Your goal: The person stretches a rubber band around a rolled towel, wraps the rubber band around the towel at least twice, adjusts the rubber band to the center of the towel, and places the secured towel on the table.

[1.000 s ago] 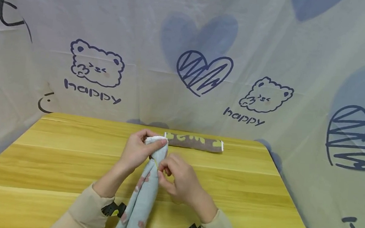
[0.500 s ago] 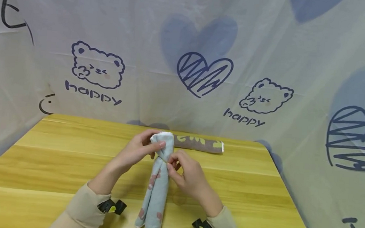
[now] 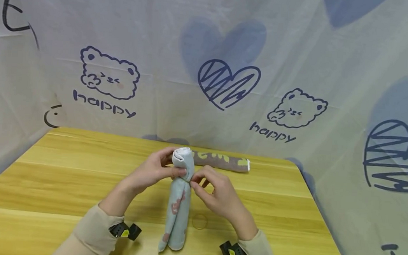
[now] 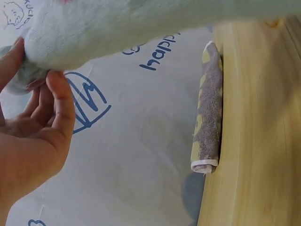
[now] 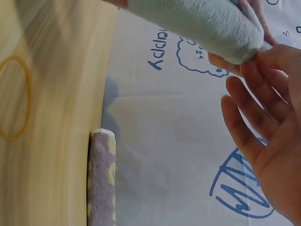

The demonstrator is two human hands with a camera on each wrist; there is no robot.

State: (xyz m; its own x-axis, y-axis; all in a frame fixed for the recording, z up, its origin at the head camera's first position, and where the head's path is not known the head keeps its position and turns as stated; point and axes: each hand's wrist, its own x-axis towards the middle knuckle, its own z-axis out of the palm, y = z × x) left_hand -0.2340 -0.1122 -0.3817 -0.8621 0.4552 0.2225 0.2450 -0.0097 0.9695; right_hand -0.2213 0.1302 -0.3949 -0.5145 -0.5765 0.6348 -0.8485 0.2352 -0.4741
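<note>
The wood-grained counter point(image 3: 272, 209) lies under the blue towel point(image 3: 179, 212), which stands rolled and cinched. The left hand point(image 3: 150, 171) grips its upper end; the right hand's point(image 3: 219, 192) thumb and forefinger pinch the cord point(image 3: 186, 180) at its waist. Beside the towel lies a yellow loop point(image 3: 199, 228); behind it, a brown roll point(image 3: 221, 161), then a pale sheet point(image 3: 167, 31) with printed hearts, bears and "happy".

- Brown roll point(image 3: 221, 162) is partly hidden behind the blue roll point(image 3: 181, 219).
- Left hand point(image 3: 152, 170): some fingers are concealed behind the blue roll.
- Yellow band point(image 3: 187, 180) on the blue roll is barely resolved.
</note>
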